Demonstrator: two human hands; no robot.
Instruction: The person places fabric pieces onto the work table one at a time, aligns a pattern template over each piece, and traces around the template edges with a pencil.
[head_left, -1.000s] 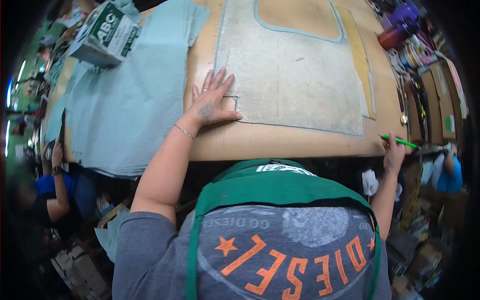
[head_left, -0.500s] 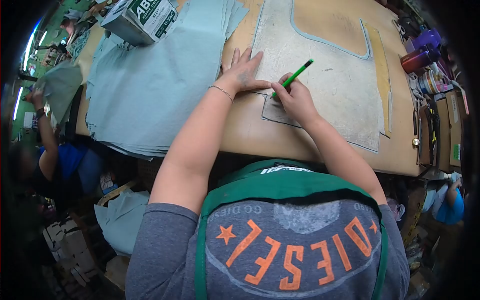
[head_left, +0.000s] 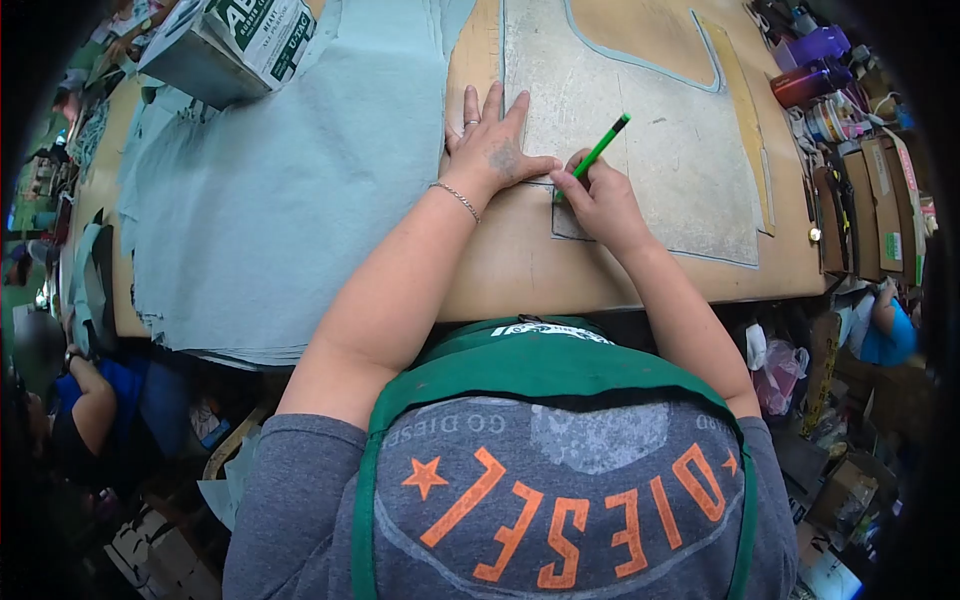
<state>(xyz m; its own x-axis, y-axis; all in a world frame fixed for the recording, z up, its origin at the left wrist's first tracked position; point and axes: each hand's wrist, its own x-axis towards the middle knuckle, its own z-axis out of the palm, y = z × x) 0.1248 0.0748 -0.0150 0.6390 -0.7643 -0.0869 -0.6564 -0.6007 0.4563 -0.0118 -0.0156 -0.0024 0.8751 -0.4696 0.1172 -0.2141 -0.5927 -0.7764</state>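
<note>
My left hand (head_left: 492, 150) lies spread, its fingers apart, over the left edge of a pale flat sheet (head_left: 640, 150) with dark-marked edges. My right hand (head_left: 605, 200) grips a green pencil (head_left: 604, 147), its point down by the notch at the sheet's lower left corner. The tip of my left thumb is close to my right fingers. To the left of my left hand is a stack of light blue fabric (head_left: 270, 190). A yellowish strip (head_left: 742, 120) runs along the sheet's right side.
A box with green lettering (head_left: 232, 50) sits on the fabric stack. Bottles (head_left: 810, 82), tape rolls and cardboard boxes (head_left: 880, 200) line the table's right side. A co-worker's arm (head_left: 92, 400) shows at left, and another person in blue (head_left: 888, 330) at right.
My right hand has come from the table's right edge to the sheet's lower left corner with the pencil. My left hand stays spread by the sheet's left edge. The camera view has shifted.
</note>
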